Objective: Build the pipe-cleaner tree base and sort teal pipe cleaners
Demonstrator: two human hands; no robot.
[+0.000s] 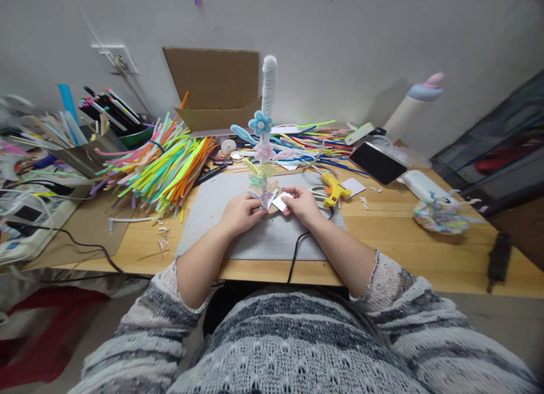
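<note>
An upright pipe-cleaner flower stalk [268,93] rises from a round base on the grey cutting mat [212,235]. Blue, pink, green and purple fuzzy flowers run down its white stem. My left hand [243,215] is at the foot of the stalk, its fingers closed at the base beside the purple flower [267,195]. Between the thumb and fingers of my right hand [302,204] is a small white card [281,201], its edge close to the base. Just right of that hand lies a yellow glue gun [335,190], its black cable crossing the mat.
Bundled colourful pipe cleaners [165,167] lie at left, near a pen holder [140,134] and a power strip [25,235]. Loose pipe cleaners [314,142] and a cardboard box [212,82] are behind. A phone [378,162] and a fuzzy pastel piece [440,215] lie at right.
</note>
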